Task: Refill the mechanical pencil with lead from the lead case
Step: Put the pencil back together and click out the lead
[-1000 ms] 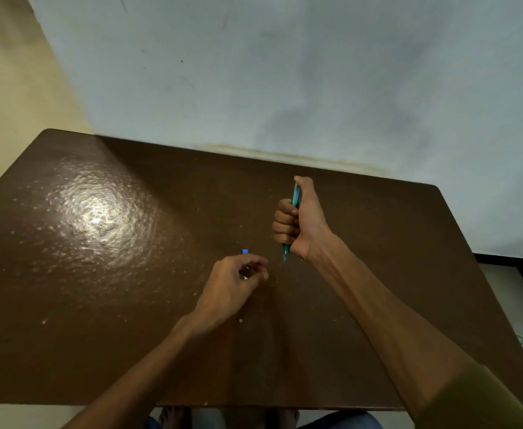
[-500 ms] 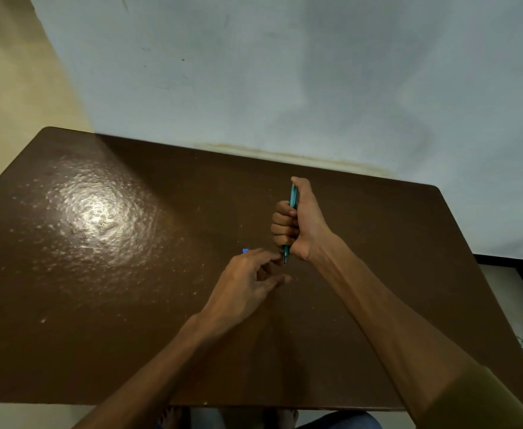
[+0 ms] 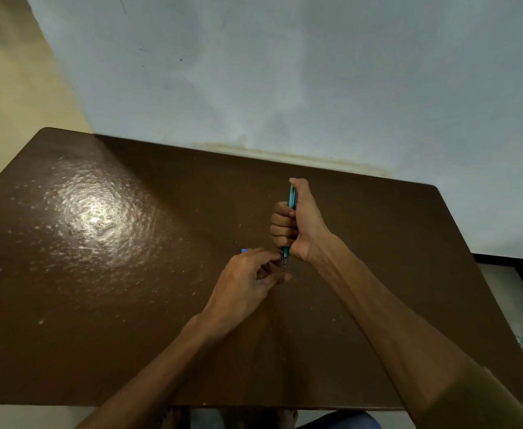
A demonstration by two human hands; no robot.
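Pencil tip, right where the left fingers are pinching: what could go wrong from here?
1. The left hand works at the tip of the mechanical pencil; a thin lead, too fine to see here, could snap if fed at an angle.
2. The right hand grips the pencil in a fist with its thumb on top; an accidental click might eject lead.
3. The small blue piece, half hidden behind the left hand, could get knocked across the table.
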